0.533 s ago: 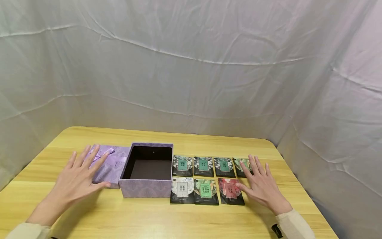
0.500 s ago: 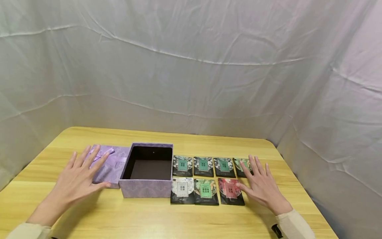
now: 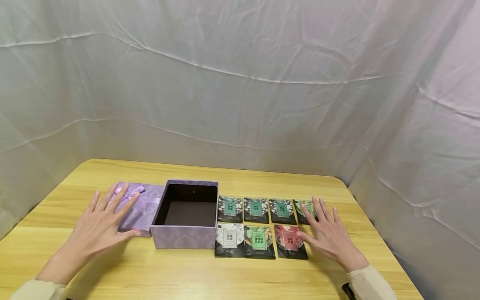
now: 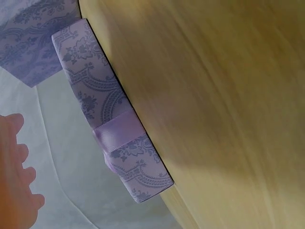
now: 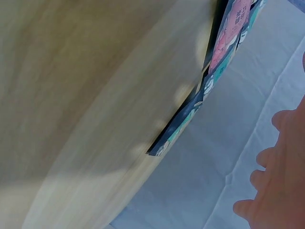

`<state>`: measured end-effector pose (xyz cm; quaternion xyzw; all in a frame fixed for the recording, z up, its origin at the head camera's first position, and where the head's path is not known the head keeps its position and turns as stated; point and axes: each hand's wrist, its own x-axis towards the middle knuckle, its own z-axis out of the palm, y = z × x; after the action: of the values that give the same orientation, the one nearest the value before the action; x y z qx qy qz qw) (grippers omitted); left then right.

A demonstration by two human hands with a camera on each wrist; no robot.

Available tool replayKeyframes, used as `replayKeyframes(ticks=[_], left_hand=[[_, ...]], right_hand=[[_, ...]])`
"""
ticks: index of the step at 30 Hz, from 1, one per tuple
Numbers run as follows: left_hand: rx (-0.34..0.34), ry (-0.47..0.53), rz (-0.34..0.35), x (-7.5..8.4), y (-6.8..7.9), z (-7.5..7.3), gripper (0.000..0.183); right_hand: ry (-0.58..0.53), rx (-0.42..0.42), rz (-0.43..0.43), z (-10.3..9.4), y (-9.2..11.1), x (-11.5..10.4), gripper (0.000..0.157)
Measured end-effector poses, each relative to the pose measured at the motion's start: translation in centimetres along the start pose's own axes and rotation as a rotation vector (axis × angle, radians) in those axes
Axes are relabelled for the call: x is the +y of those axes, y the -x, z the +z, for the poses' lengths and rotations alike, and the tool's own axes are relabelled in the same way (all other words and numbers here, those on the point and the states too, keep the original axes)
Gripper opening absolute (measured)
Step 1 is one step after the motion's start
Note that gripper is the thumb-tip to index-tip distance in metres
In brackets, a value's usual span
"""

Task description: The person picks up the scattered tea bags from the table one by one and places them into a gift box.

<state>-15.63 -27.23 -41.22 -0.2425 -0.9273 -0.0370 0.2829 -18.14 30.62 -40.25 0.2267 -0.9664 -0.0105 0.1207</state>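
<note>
My left hand point(image 3: 95, 233), fingers spread and straight, hovers over the near left part of a purple patterned box lid point(image 3: 144, 210) with a ribbon bow; the left wrist view shows a gap between this hand point(image 4: 16, 176) and the lid point(image 4: 112, 109). Right of the lid stands the matching purple box point(image 3: 185, 236), uncovered, its dark inside bare. Several flat tea sachets lie in two rows beside it, among them a white one point(image 3: 229, 239), a green one point(image 3: 258, 241) and a red one point(image 3: 290, 241). My right hand point(image 3: 331, 239) is spread above the right end of the rows, partly hiding a green sachet point(image 3: 303, 208), holding nothing.
A yellow wood-grain table point(image 3: 195, 277) carries everything. Pale grey cloth point(image 3: 240, 83) hangs behind it and along both sides. The box's right wall stands close against the nearest sachets.
The whole head view has shifted very slightly. Both hands stay spread in about the same places, and the box, lid and sachets have not moved on the table.
</note>
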Motion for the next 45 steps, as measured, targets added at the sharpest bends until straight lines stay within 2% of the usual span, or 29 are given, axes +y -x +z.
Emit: replayKeyframes(ticks=[6, 12, 15, 21, 24, 27, 30, 35, 42, 45], left_hand=[[-0.038, 0.096, -0.063, 1.1, -0.1, -0.5, 0.085], [-0.058, 0.247, -0.172, 3.7, -0.9, -1.2, 0.085], [-0.097, 0.373, -0.245, 5.2, -1.6, -1.3, 0.084], [-0.181, 0.619, -0.450, 7.2, -2.5, -1.3, 0.088], [-0.200, 0.688, -0.517, 7.5, -2.6, -1.2, 0.088], [-0.213, 0.781, -0.561, 7.6, -2.7, -1.0, 0.086], [-0.224, 0.859, -0.590, 7.7, -2.7, -0.9, 0.085], [-0.216, 0.889, -0.611, 7.9, -2.7, -0.7, 0.083], [-0.121, 0.942, -0.554, 8.1, -2.5, 0.1, 0.073], [-0.119, 0.947, -0.564, 8.2, -2.5, 0.2, 0.072]], right_hand=[[-0.043, -0.021, -0.022, 0.2, 0.0, -0.3, 0.081], [-0.121, 0.076, -0.105, 0.5, -0.1, -0.7, 0.070], [-0.172, 0.082, -0.115, 0.6, -0.3, -1.0, 0.065], [-0.414, -0.072, -0.033, 0.9, -0.5, -1.4, 0.069], [-0.530, -0.148, 0.006, 1.1, -0.5, -1.3, 0.073], [-0.589, -0.198, 0.017, 1.4, -0.3, -1.0, 0.078], [-0.628, -0.233, 0.013, 1.7, -0.1, -0.6, 0.084], [-0.669, -0.262, -0.028, 2.1, 0.1, 0.0, 0.092], [-0.663, -0.286, -0.047, 2.2, 0.2, 0.2, 0.095], [-0.647, -0.305, -0.050, 2.2, 0.1, 0.3, 0.093]])
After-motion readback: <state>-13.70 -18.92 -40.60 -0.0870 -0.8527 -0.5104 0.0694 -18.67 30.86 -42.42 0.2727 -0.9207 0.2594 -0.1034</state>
